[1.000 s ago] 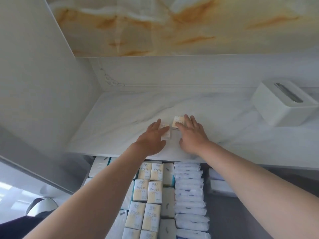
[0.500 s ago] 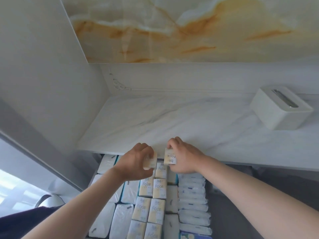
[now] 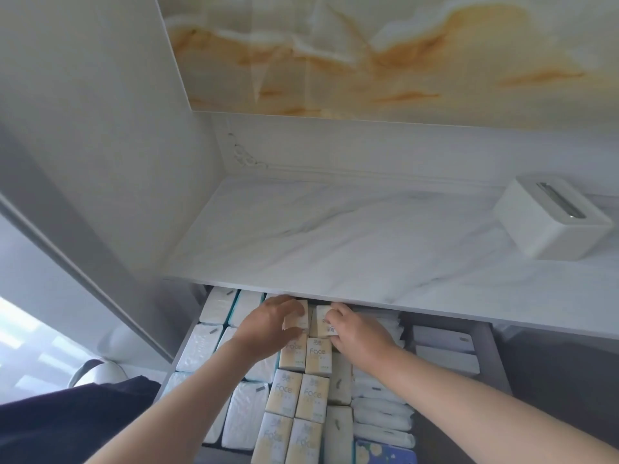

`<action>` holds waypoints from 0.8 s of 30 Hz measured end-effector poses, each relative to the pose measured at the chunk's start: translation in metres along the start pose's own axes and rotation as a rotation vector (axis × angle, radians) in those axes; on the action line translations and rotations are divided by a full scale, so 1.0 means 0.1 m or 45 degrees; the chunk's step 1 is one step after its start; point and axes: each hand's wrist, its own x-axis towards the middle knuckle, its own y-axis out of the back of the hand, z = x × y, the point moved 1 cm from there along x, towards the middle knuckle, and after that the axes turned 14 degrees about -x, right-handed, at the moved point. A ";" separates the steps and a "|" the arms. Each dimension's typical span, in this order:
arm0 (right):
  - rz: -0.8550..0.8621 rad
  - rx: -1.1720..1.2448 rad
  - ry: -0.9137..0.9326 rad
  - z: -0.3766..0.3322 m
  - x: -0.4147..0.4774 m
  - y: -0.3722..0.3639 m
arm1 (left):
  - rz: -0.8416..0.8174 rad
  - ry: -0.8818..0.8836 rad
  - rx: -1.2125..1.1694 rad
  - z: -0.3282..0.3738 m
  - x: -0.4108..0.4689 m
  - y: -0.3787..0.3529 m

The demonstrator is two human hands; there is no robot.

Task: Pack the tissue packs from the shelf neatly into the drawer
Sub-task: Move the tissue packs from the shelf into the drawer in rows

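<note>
Both hands are down in the open drawer [image 3: 495,360], just under the front edge of the marble shelf [image 3: 335,236]. My left hand [image 3: 268,324] grips a small yellow-and-white tissue pack [image 3: 299,314]. A second matching pack [image 3: 321,324] is gripped by my right hand [image 3: 358,331]. Both packs sit side by side at the far end of a double row of "Face" tissue packs [image 3: 308,354]. White tissue packs [image 3: 199,346] fill the drawer's left columns, and flat white packs [image 3: 378,416] are stacked to the right of the row.
A white tissue box [image 3: 549,222] stands on the shelf at the far right. A white cabinet wall [image 3: 100,128] closes the left side. A blue floral pack [image 3: 385,452] lies at the drawer's near edge. White boxes [image 3: 445,349] sit in the drawer's right compartment.
Both hands picked up the two small packs from the shelf, carried them down over its front edge, and now press them into the drawer's far end.
</note>
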 end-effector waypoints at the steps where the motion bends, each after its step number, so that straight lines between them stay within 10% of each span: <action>1: 0.006 0.032 -0.038 -0.01 0.01 -0.02 | -0.002 0.018 -0.004 -0.01 0.01 -0.03; 24: -0.056 0.604 -0.291 -0.39 -0.13 -0.02 | -0.401 0.012 0.319 0.07 -0.13 -0.05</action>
